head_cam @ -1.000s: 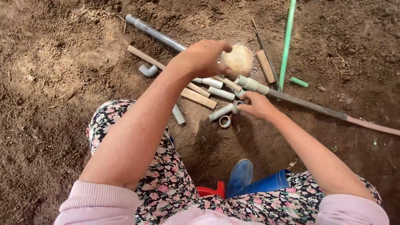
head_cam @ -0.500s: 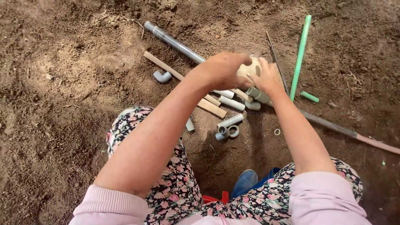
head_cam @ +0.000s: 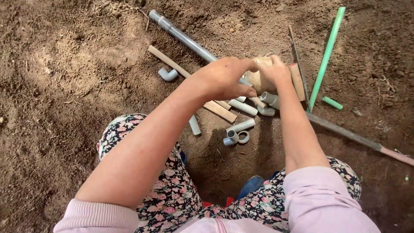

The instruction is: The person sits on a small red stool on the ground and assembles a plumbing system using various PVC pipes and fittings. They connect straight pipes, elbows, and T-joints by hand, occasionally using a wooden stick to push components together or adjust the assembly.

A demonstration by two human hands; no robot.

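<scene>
**Q:** Tan, rounded and dull: what is the object between the two hands, and where does it sit?

**A:** It is a beige, lumpy, roughly cylindrical object (head_cam: 260,77), smooth-skinned, held just above the loose brown soil (head_cam: 64,86). The left hand (head_cam: 226,80) curls over its near side, fingers bent, thumb tip underneath. The right hand (head_cam: 276,71) closes on its far side. Both hands press in on it together; its exact kind cannot be told.

**Q:** How many pipes lie about it?

**A:** One long grey pipe (head_cam: 181,36) runs from behind the object up and away to the left. One long green pipe (head_cam: 325,54) stands off to its right, with one short green offcut (head_cam: 332,102) just beside that pipe's lower end. Directly below the object lie several short grey pipe pieces (head_cam: 243,107); at least four show, others are hidden by the hands. Lower still are one short grey stub (head_cam: 240,125), one upright coupling (head_cam: 231,137) and one ring (head_cam: 244,137), touching or nearly so. One grey elbow fitting (head_cam: 167,75) lies well to the left.

**Q:** And the non-plastic items?

**A:** One flat wooden strip (head_cam: 170,61) passes under the left hand. One rusty metal bar (head_cam: 345,133) slants away to the lower right.

**Q:** What frames the bottom edge?

**A:** Pink ribbed sleeves (head_cam: 319,198) and a floral-print garment (head_cam: 172,194).
</scene>
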